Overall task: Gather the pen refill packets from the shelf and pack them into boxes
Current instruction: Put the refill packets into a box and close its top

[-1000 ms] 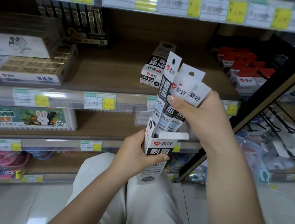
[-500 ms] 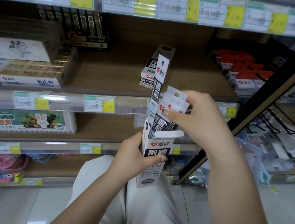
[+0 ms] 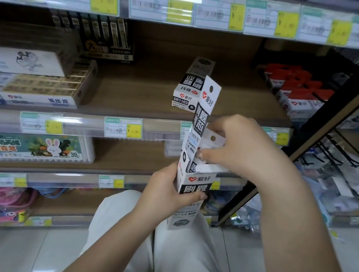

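My left hand (image 3: 164,192) grips an upright white and black refill box (image 3: 193,189) with its top flap open, held in front of the shelf. My right hand (image 3: 239,151) pinches several white-topped pen refill packets (image 3: 211,139) that sit deep in the box mouth. One taller packet (image 3: 205,107) sticks up out of the box's left side, apart from the pinched bunch. A second closed refill box (image 3: 191,85) lies on the wooden shelf behind them.
The shelf (image 3: 134,90) carries an eraser display box (image 3: 45,84) at left, black refill packs (image 3: 100,35) at the back and red-topped boxes (image 3: 295,91) at right. A wire rack with goods (image 3: 350,159) stands to the right. Lower shelves hold a bunny-print case (image 3: 36,146).
My right hand has pushed the bunch of packets down from above the box into its opening. The left hand has kept the box steady.
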Available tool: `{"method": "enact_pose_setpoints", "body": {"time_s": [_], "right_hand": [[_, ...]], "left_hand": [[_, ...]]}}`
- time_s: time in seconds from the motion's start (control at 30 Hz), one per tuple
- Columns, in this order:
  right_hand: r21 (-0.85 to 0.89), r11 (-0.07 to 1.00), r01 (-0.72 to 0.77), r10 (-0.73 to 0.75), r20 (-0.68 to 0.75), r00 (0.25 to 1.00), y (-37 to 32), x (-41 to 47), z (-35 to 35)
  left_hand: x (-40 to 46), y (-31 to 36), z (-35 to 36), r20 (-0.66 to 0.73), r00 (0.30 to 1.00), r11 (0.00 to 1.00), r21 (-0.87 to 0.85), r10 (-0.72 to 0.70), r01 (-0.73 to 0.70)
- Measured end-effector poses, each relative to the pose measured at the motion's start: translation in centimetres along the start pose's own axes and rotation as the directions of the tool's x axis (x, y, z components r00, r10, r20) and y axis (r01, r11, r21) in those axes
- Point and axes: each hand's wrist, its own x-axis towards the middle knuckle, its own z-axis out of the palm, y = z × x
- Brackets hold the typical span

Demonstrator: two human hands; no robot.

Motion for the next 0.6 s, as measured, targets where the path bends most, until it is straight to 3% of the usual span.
{"method": "enact_pose_setpoints", "body": {"time_s": [0.23,0.43,0.6], "right_hand": [[-0.112,0.993,0.04,-0.047,-0.064,0.997,-0.3,0.4,1.2],[-0.168,0.986,0.005,0.012,0.102,0.995,-1.0,0.6,1.6],[-0.245,0.969,0.027,-0.016,0.044,0.999,-1.2,0.4,2.3]], "left_hand": [[0.1,-0.1,0.3,-0.008,1.0,1.0,0.021,0.014,-0.014],[-0.1,-0.1,0.4,-0.022,1.0,1.0,0.024,0.008,-0.008],[-0.2,-0.1,0.3,-0.033,0.999,0.999,0.03,0.018,-0.017]]}}
